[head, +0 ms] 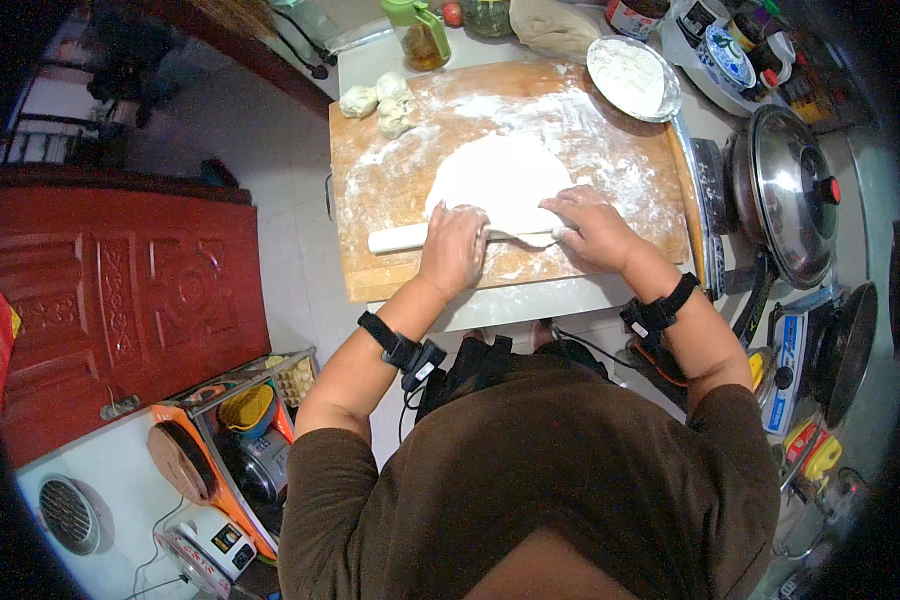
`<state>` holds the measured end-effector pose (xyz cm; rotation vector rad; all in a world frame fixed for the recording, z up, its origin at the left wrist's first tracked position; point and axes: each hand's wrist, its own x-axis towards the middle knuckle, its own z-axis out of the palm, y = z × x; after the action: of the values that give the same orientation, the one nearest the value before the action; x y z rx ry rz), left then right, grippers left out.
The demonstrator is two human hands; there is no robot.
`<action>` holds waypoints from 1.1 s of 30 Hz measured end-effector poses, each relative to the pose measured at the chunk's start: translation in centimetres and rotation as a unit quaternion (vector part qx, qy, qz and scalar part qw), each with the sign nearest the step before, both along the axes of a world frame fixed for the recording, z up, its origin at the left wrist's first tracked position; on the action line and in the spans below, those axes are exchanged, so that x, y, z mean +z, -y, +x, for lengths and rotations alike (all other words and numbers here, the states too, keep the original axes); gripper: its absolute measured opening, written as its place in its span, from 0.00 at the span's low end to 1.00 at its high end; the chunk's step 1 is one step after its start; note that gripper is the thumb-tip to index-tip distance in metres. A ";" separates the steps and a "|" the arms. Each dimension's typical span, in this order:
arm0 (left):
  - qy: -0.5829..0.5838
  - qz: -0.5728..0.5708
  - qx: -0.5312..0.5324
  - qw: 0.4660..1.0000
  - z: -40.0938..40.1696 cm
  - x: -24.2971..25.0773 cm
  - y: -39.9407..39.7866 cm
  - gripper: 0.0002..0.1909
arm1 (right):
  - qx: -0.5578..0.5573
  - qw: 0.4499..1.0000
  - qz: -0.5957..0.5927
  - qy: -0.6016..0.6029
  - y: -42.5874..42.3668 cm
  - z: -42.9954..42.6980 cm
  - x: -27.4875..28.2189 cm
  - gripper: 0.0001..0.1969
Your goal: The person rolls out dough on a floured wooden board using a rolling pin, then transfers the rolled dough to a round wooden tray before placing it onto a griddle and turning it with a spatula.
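Observation:
A round, white dough sheet lies on a floured wooden board. Along its near edge rests a pale rolling pin, its left end bare and its right part partly covered by the dough's edge. My left hand wraps over the pin left of its middle. At the dough's near right edge is my right hand, fingers on top of the sheet and thumb at the folded edge by the pin. Lumps of dough sit at the board's far left corner.
A bowl of flour stands at the far right corner. Behind the board are a green-lidded glass jug and a dough-coloured mass. On the right are a glass-lidded pan and a gas stove. A red door is left.

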<state>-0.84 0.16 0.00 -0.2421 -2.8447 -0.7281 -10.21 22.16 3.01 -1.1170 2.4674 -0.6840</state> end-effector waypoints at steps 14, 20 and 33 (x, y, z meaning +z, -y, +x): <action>-0.013 0.007 -0.051 0.999 2.5 -0.6 -0.9 0.20 | -0.233 0.959 -0.032 -0.162 -3.7 -18.9 -2.5 0.14; -0.005 -0.053 -0.024 0.998 3.6 -1.5 -0.9 0.25 | -0.287 0.955 0.048 -0.048 -1.6 -20.5 -2.8 0.12; -0.045 -0.013 -0.087 0.995 6.1 -2.4 0.5 0.24 | -0.269 0.953 -0.097 0.105 1.0 -14.0 -0.5 0.09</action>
<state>5.23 -0.31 -2.44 -0.5202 -2.7744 -0.6928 -24.25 21.12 2.47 -0.3803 2.5600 -1.1524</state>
